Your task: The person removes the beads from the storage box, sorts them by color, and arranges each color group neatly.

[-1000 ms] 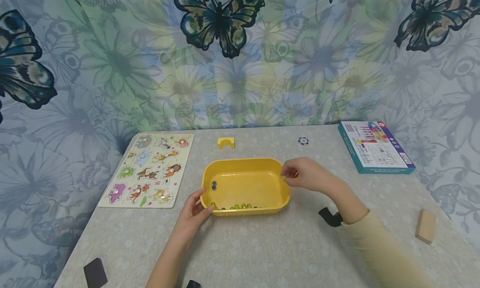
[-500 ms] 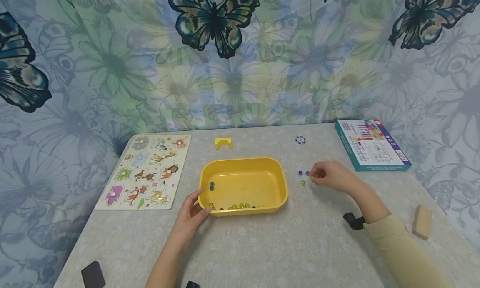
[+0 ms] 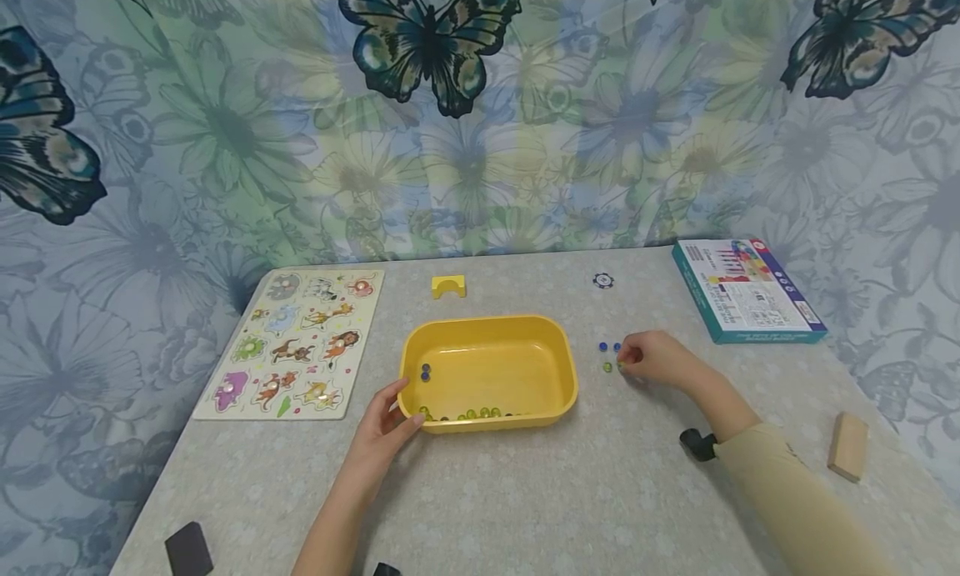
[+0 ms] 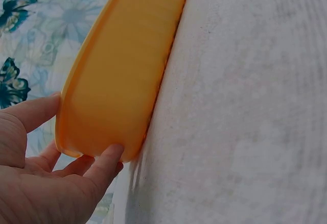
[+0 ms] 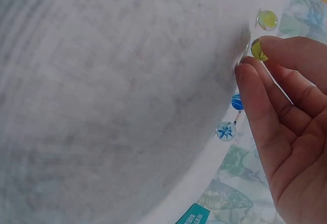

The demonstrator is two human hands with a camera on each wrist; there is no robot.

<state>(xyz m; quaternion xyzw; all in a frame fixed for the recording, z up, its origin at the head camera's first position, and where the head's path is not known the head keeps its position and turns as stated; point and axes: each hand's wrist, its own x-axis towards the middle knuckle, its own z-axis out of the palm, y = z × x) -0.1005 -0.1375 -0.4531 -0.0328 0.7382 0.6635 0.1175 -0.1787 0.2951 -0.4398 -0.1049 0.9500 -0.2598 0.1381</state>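
Observation:
My left hand [image 3: 382,426] holds the left end of a yellow plastic tray [image 3: 491,319], fingers and thumb at its rim and side. Inside the tray lie several yellow-green marbles [image 3: 483,413] along the near side and two dark blue marbles [image 3: 425,373] at the left. To the right of the tray, my right hand [image 3: 660,359] pinches a yellow-green marble [image 5: 259,50] at the tabletop. Close by are another yellow-green marble [image 5: 267,20] and two blue marbles [image 5: 226,131]; a finger partly covers one blue one in the right wrist view.
An animal puzzle board [image 3: 292,343] lies at the left. Behind the tray are a yellow arch block [image 3: 448,286] and a patterned round chip [image 3: 603,281]. A teal-edged box [image 3: 750,293], wooden block [image 3: 848,447] and dark flat piece [image 3: 189,549] lie nearer the table's sides.
The right hand has moved right from the tray's right rim to the loose marbles, then lowered its yellow-green marble slightly toward the near side. The left hand keeps its hold on the tray.

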